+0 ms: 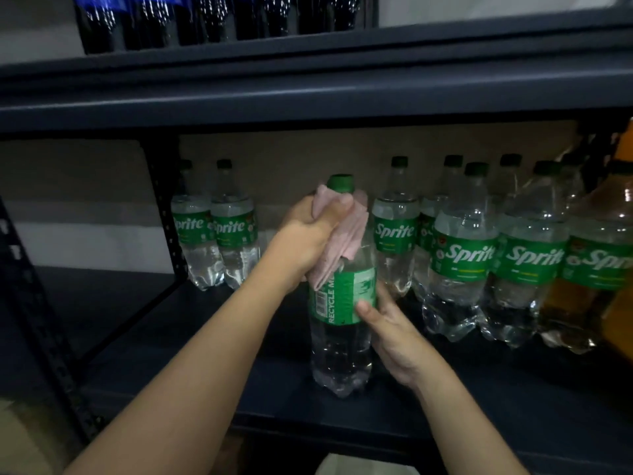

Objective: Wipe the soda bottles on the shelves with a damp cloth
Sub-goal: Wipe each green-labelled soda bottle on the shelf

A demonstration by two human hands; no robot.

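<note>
Wiping Sprite bottle, pink cloth, seemingly upright

head | forward-down | close to shelf front

**Surroundings: rack frame and backdrop**

A dark perforated upright stands at the rear left. A second perforated post runs slantwise across the near left. A brown cardboard panel forms the backing. A pale wall with a lighter horizontal band shows left of it. A whitish object, unidentifiable, sits at the bottom edge.
</note>
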